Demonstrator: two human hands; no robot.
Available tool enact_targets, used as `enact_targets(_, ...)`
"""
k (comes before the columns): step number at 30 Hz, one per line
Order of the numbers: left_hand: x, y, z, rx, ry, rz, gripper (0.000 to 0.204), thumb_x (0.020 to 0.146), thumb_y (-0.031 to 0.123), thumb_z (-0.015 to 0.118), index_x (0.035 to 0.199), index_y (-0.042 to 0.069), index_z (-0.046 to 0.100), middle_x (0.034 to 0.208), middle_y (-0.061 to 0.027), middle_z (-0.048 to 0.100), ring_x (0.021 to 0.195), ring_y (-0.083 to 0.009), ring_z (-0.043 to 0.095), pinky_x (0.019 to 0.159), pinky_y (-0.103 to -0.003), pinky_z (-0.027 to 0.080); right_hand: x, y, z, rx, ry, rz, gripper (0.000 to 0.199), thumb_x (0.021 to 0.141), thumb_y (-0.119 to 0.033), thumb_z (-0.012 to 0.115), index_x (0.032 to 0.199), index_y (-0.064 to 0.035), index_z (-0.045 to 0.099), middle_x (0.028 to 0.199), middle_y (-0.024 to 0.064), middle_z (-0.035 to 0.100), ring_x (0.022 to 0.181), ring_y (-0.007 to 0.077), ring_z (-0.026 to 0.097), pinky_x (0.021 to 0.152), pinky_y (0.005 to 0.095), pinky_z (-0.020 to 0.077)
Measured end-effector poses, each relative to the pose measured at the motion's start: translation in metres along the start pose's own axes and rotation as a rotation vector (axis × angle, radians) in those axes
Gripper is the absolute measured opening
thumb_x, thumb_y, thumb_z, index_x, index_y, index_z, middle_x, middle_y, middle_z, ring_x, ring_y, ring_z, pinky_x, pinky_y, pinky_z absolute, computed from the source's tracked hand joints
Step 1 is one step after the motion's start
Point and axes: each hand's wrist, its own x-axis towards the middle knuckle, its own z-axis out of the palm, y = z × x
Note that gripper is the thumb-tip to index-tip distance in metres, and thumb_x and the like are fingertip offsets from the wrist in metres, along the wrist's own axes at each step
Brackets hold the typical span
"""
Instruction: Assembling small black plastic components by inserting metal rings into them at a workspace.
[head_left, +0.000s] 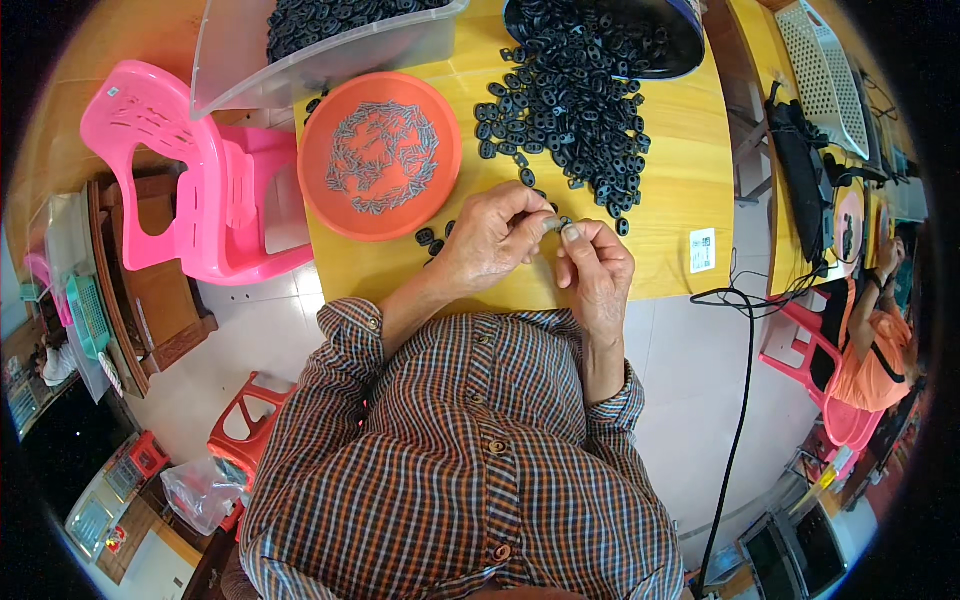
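- A small black part (553,222) sat pinched between the fingertips of both hands, just above the near edge of the wooden table (680,180); it was too small to tell more of its form.
- The left hand (487,240) curled over it from the left, fingers clenched on the part, likely to steady it.
- The right hand (597,268) met it from the right, thumb and forefinger closed on the same piece, perhaps pressing something into it.
- A loose heap of black oval pieces (570,110) lay just beyond the hands, within easy reach, spilling from a dark bowl (690,50).
- An orange dish (380,155) of small metal pins (382,157) stood to the left, near the left hand.
- A clear bin (240,60) holding more black pieces overhung the far left corner.
- Bare wood remained to the right of the heap; a pink plastic chair (190,170) stood close by the table's left edge.
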Motion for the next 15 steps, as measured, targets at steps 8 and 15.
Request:
enact_targets(8,-0.001,-0.001,-0.002,-0.009,-0.009,0.022,0.008,0.089,0.005,0.057,0.088,-0.003,0.059,0.072,-0.0024,0.054,0.056,-0.0061,0.056,0.048,-0.021,0.048,0.001,0.003,0.001,0.037,-0.020,0.007,0.012,0.090,-0.011,0.058,0.084,-0.0007,0.055,0.069,0.0006,0.054,0.050,0.0049,0.043,0.047,0.0186,0.0353)
enact_targets(15,0.004,0.006,-0.018,-0.008,0.093,-0.073,0.011,0.091,0.007,0.056,0.091,-0.002,0.062,0.069,-0.0022,0.058,0.054,-0.0066,0.055,0.049,-0.021,0.049,0.004,-0.002,-0.006,-0.022,0.083,-0.061,0.012,0.090,-0.012,0.058,0.083,-0.0019,0.056,0.069,0.0009,0.055,0.049,0.0053,0.043,0.046,0.0193,0.0346)
